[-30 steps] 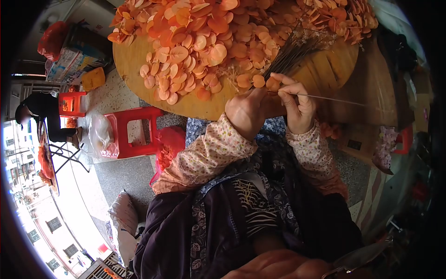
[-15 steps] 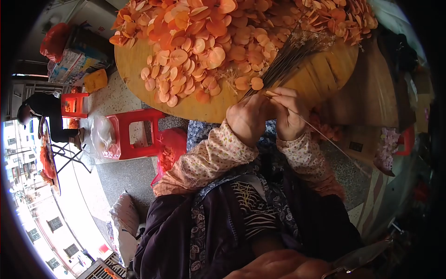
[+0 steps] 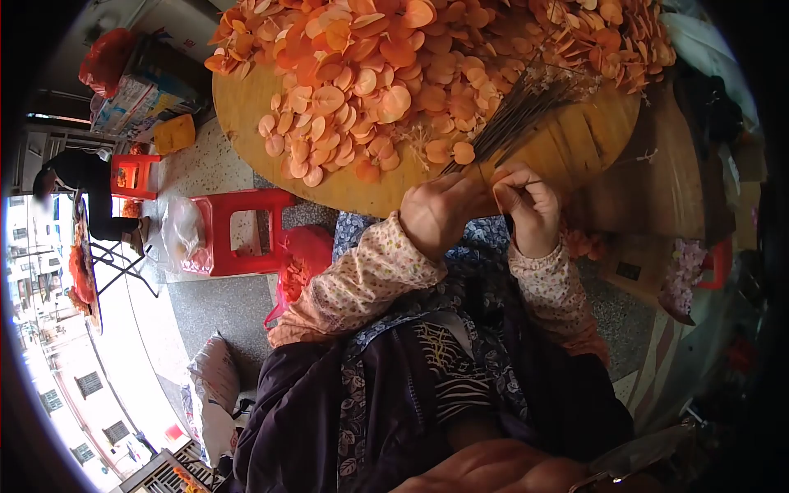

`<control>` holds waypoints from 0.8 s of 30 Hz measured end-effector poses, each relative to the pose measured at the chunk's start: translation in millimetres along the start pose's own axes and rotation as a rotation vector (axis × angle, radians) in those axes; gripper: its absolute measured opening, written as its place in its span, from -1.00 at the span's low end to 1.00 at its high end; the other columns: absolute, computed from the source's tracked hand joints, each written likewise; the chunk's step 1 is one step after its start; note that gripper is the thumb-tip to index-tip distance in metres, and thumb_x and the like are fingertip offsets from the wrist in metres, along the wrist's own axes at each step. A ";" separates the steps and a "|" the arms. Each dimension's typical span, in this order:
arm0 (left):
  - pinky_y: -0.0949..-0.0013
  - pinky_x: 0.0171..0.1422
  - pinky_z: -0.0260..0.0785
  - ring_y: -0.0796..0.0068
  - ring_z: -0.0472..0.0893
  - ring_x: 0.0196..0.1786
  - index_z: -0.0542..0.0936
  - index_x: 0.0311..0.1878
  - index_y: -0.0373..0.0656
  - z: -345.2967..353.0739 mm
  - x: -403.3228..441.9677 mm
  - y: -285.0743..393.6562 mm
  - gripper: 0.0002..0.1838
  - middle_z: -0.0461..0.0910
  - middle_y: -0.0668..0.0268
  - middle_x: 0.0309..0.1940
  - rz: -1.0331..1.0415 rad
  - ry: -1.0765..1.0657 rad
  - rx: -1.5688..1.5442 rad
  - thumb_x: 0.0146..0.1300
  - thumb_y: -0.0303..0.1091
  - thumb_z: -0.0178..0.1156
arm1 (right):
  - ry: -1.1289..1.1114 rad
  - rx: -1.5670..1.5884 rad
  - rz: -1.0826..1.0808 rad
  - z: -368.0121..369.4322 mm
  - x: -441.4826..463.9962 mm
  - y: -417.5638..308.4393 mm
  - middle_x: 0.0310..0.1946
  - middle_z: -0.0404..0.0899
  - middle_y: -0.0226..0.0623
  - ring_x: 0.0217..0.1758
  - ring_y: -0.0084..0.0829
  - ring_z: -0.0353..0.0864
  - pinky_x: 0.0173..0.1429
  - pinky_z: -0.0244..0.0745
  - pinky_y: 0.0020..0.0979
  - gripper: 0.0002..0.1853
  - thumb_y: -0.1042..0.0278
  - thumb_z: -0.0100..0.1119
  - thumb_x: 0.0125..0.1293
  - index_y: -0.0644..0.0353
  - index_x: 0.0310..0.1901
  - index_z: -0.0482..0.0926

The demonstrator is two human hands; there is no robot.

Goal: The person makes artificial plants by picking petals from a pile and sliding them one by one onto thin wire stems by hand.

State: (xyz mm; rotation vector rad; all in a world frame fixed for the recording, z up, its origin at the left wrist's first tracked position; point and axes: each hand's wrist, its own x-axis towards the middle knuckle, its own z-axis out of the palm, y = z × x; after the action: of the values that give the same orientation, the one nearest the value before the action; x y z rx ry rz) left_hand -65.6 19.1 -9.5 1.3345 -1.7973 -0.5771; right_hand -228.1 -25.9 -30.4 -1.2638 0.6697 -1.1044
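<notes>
Both hands are at the near edge of a round wooden table [image 3: 345, 195]. My left hand [image 3: 437, 215] is closed round thin stems, their orange leaves [image 3: 450, 152] sticking out above it. Just to its right, my right hand [image 3: 530, 209] has thumb and fingers pinched together; what it holds, if anything, is too small to make out. Beyond the hands a bundle of thin brown stems [image 3: 518, 119] lies slanted on the table. A large heap of orange leaf sprays [image 3: 370, 82] covers the table's far part.
Left of the table are a red stool [image 3: 215, 237] with a plastic bag [image 3: 182, 234], and a red bag [image 3: 302, 259] of orange pieces. Another person [image 3: 97, 185] bends over a small table at far left. A cardboard box [image 3: 629, 267] stands at right.
The long thin strand that trailed from my right hand is no longer seen there. My right hand came in to my left hand, then moved slightly apart to the right.
</notes>
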 end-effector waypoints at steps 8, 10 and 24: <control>0.23 -0.38 0.42 0.09 0.60 -0.46 0.59 -0.30 -0.27 -9.7 -1.3 1.0 -0.88 0.56 0.07 -0.54 -0.097 -0.046 -0.162 0.12 -0.45 0.17 | -0.110 0.109 0.095 9.2 -2.0 5.1 -0.31 0.47 -0.46 -0.31 -0.71 0.41 -0.21 0.36 -0.63 -0.83 0.51 0.24 0.19 0.28 -0.20 0.50; 0.27 -0.40 0.41 0.13 0.61 -0.47 0.59 -0.25 -0.30 -10.4 -1.7 0.0 -0.85 0.56 0.06 -0.52 -0.069 -0.117 -0.108 0.15 -0.44 0.17 | -0.131 0.108 0.099 11.2 -1.2 7.8 -0.42 0.44 -0.52 -0.41 -0.75 0.35 -0.31 0.31 -0.67 -0.91 0.51 0.22 0.21 0.22 -0.27 0.51; 0.22 -0.41 0.36 0.07 0.55 -0.49 0.55 -0.40 -0.31 -46.5 -25.3 -6.1 -0.95 0.52 0.08 -0.56 -0.076 -0.146 -0.042 0.08 -0.52 0.17 | 0.308 0.299 0.112 -55.4 40.8 -14.9 -0.57 0.43 -0.44 -0.64 -0.63 0.33 -0.59 0.18 -0.60 -0.93 0.45 0.21 0.21 0.23 -0.34 0.52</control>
State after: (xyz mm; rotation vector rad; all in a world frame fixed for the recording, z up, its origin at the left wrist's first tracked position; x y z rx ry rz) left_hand -21.3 45.4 4.0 1.3675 -1.8462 -0.7667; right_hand -266.3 -84.4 -21.9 -0.7997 0.7620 -1.2658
